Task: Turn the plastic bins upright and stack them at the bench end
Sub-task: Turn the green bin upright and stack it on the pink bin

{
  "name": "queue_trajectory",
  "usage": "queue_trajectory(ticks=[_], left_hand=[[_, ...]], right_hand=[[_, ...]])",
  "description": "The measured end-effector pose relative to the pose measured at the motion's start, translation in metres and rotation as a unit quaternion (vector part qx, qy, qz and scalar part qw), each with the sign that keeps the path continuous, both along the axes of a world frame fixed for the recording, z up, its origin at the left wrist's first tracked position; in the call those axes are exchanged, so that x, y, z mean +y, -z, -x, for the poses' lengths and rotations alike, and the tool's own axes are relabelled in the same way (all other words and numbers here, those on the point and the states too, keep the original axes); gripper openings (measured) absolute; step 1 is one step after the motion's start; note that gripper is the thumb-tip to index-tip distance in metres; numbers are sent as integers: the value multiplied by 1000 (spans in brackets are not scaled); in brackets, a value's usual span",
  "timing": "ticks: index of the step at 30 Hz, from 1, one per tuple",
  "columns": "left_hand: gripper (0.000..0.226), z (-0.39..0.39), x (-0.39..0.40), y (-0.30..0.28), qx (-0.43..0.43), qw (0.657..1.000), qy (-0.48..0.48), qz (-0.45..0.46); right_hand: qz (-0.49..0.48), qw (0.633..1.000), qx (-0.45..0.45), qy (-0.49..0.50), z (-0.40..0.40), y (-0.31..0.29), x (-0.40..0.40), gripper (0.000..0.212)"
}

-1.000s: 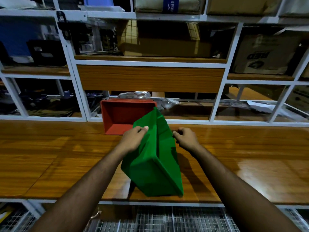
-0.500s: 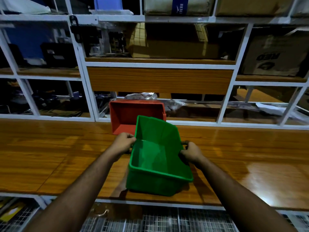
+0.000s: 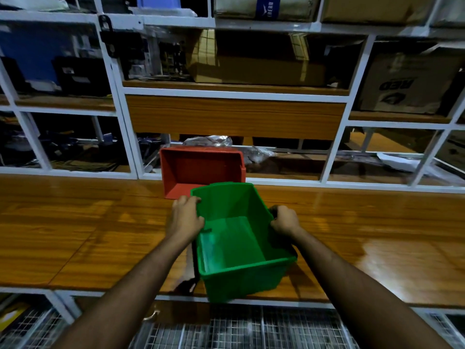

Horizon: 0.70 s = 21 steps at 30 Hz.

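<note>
A green plastic bin [image 3: 236, 250] stands upright with its opening up, near the front edge of the wooden bench [image 3: 88, 222]. My left hand [image 3: 185, 217] grips its left rim and my right hand [image 3: 284, 220] grips its right rim. Behind it a red plastic bin [image 3: 198, 170] lies on its side against the shelving, its opening facing me. The green bin's far rim overlaps the red bin's lower right corner in the view.
White-framed shelving [image 3: 130, 137] with cardboard boxes [image 3: 259, 61] and clutter runs along the back of the bench. A wire mesh shelf [image 3: 239, 331] sits below the bench's front edge. Bare bench surface stretches to the left and right of the bins.
The green bin has been turned from standing on its side to upright with its opening up, then settled lower near the bench's front edge. Both hands stayed on its rims.
</note>
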<state>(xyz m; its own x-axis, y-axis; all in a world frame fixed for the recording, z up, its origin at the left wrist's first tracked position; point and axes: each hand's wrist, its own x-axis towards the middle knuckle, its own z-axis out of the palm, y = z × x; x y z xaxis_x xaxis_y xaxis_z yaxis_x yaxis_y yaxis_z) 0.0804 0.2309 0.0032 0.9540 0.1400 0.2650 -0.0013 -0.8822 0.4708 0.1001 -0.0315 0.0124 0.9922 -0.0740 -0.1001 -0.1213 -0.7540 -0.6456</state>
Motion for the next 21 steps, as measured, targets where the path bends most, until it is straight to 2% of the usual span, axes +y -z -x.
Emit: queue_trajectory(ticks=[2, 5, 9, 14, 21], left_hand=[[53, -2, -15, -2, -34, 996, 68, -41], [50, -2, -39, -2, -37, 984, 151, -89], [46, -7, -68, -2, -32, 967, 211, -138], [38, -18, -82, -4, 28, 949, 240, -201], [27, -28, -82, 1, 43, 954, 236, -178]], right_hand=[[8, 1000, -6, -15, 1, -1, 1, 36], [36, 997, -4, -64, 1, -2, 3, 37], [71, 992, -12, -107, 2, -4, 7, 38], [100, 981, -31, -165, 5, -6, 5, 44], [118, 971, -62, -199, 7, -5, 2, 44]])
